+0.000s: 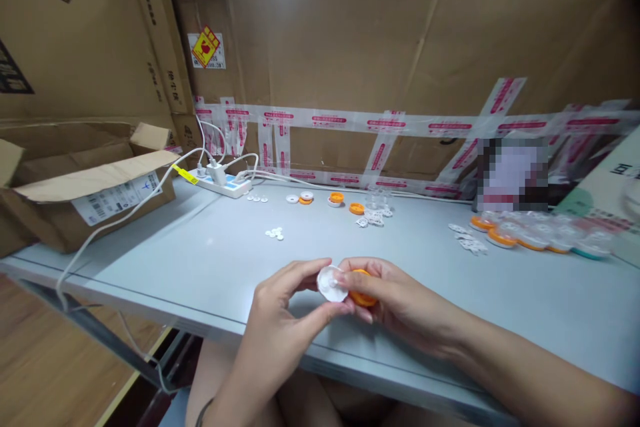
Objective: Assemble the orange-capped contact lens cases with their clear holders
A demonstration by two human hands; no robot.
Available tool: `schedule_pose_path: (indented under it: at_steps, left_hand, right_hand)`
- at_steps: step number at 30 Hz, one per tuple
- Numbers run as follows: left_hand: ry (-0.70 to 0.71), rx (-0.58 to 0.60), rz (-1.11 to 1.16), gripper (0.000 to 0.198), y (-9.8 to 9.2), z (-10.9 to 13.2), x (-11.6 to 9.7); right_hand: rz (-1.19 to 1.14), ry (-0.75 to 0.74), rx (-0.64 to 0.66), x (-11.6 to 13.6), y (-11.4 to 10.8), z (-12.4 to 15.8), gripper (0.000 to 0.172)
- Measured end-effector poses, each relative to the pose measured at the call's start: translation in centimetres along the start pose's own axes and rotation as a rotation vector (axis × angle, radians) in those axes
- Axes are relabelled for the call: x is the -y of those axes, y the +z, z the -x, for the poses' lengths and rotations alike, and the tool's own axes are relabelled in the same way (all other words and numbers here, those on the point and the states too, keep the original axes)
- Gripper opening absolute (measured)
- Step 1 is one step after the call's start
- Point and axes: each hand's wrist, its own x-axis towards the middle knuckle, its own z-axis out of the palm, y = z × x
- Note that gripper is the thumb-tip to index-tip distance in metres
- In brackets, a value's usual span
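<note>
The round white disc point(327, 289) turns its face up toward the head camera, slightly tilted; its outline is so nearly circular that I cannot tell a long axis; the orange round piece point(363, 299) sits just right of it, also tilted; the left hand point(280, 312) is half curled, thumb and fingers bracketing the disc's rim; the right hand point(400, 297) grips the orange piece between thumb and fingers, its thumb tip on the disc; the disc lies between both hands, above the grey table point(200, 273).
</note>
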Motion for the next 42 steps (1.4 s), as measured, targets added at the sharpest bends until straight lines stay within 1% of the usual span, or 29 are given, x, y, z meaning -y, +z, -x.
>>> schedule_pose_path:
  at_steps: [2,4,8,12,14,18,20,23,26,32,35,38,40,42]
  left_hand:
    - [-0.022,-0.018,0.035,0.031,0.2,0.1,0.0]
    - [-0.027,-0.041,0.049,0.031,0.2,0.2,0.0]
    - [-0.036,-0.052,0.057,0.03,0.0,0.3,0.1]
    - [-0.041,-0.066,0.018,0.029,-0.2,0.2,0.2]
    - [-0.044,-0.07,0.004,0.029,-0.2,0.2,0.2]
    - [-0.062,-0.064,-0.012,0.028,-0.2,0.2,0.1]
    - [-0.069,-0.054,-0.01,0.028,-0.2,0.2,0.1]
    - [-0.077,-0.045,0.0,0.028,-0.2,0.2,0.1]
    - [-0.081,-0.049,0.003,0.029,-0.2,0.1,0.1]
    - [-0.056,-0.042,-0.006,0.027,-0.3,0.1,0.0]
    - [-0.047,-0.046,-0.024,0.027,-0.3,0.3,0.1]
    - [-0.045,-0.058,-0.042,0.027,-0.3,0.3,0.3]
    - [-0.044,-0.065,-0.057,0.026,-0.2,0.3,0.4]
    - [-0.041,-0.065,-0.068,0.026,-0.2,0.4,0.4]
  right_hand:
    - [-0.007,0.003,0.038,0.1,0.0,0.0,0.031]
    - [-0.014,0.005,0.057,0.2,0.0,0.1,0.032]
    - [-0.017,0.044,0.04,0.5,0.2,0.3,0.036]
    - [-0.045,0.088,-0.045,0.6,0.3,0.4,0.034]
    - [-0.075,0.08,-0.106,0.6,0.1,0.3,0.032]
    - [-0.191,-0.051,-0.271,0.8,-0.5,0.1,0.02]
    - [-0.213,-0.118,-0.303,1.0,-0.7,0.1,0.015]
    - [-0.13,-0.152,-0.236,1.2,-0.6,0.2,0.017]
    - [-0.016,-0.135,-0.166,1.3,-0.4,0.5,0.022]
    - [0.089,-0.029,-0.134,1.9,-0.9,0.7,0.038]
    - [0.163,-0.023,-0.094,2.1,-1.3,0.8,0.043]
    - [0.229,-0.073,-0.093,2.1,-1.5,0.6,0.038]
    - [0.271,-0.095,-0.108,2.0,-1.6,0.4,0.032]
    - [0.325,-0.104,-0.131,1.9,-1.5,0.2,0.029]
